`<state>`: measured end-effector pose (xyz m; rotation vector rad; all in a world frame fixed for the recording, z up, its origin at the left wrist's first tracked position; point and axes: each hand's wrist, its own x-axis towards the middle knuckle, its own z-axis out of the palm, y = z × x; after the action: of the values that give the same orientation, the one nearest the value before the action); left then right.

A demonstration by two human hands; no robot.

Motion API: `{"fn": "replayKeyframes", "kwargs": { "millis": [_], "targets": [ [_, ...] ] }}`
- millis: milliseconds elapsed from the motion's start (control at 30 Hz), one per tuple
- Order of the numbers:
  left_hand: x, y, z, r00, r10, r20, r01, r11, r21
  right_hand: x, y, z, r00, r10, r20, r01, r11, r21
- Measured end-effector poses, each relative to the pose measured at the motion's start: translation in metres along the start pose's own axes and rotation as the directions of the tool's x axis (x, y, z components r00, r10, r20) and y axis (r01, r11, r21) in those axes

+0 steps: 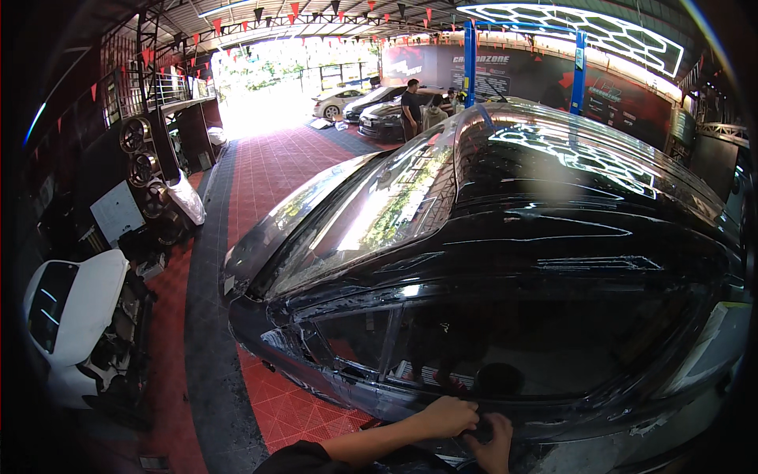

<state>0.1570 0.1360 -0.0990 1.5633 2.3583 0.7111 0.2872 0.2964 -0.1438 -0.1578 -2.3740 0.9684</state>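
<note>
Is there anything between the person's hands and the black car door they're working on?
Nothing visible: both the left hand and right hand rest directly on the black car door just below the side window.

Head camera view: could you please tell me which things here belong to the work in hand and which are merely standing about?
In hand:
black car
its side window
left hand
right hand

Standing about:
white car
wheel rims on the wall
blue lift posts
parked cars beyond
</note>
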Motion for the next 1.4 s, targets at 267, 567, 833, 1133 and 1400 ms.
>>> {"fn": "replayKeyframes", "kwargs": {
  "millis": [267,567,833,1133,1400],
  "targets": [
    [-0.007,0.014,0.001,0.931,-0.239,-0.277,0.197,0.965,-0.171,0.02,-0.02,-0.025,0.849,0.26,0.46,-0.344,0.933,0.109],
    [-0.031,-0.015,-0.016,0.982,-0.136,-0.132,0.103,0.968,-0.231,0.038,-0.036,-0.009,0.873,0.268,0.408,-0.361,0.917,0.169],
    [-0.047,-0.015,-0.01,0.982,-0.183,-0.049,0.179,0.981,-0.067,0.028,-0.022,-0.003,0.863,0.213,0.459,-0.313,0.937,0.153],
    [-0.048,-0.021,-0.018,0.995,-0.096,-0.031,0.099,0.991,0.088,0.022,-0.036,0.01,0.915,0.15,0.374,-0.199,0.975,0.095],
    [-0.032,-0.015,0.09,0.999,0.039,0.019,-0.042,0.97,0.241,-0.001,-0.035,0.031,0.611,0.461,0.644,-0.063,0.839,-0.54]
  ]
}}
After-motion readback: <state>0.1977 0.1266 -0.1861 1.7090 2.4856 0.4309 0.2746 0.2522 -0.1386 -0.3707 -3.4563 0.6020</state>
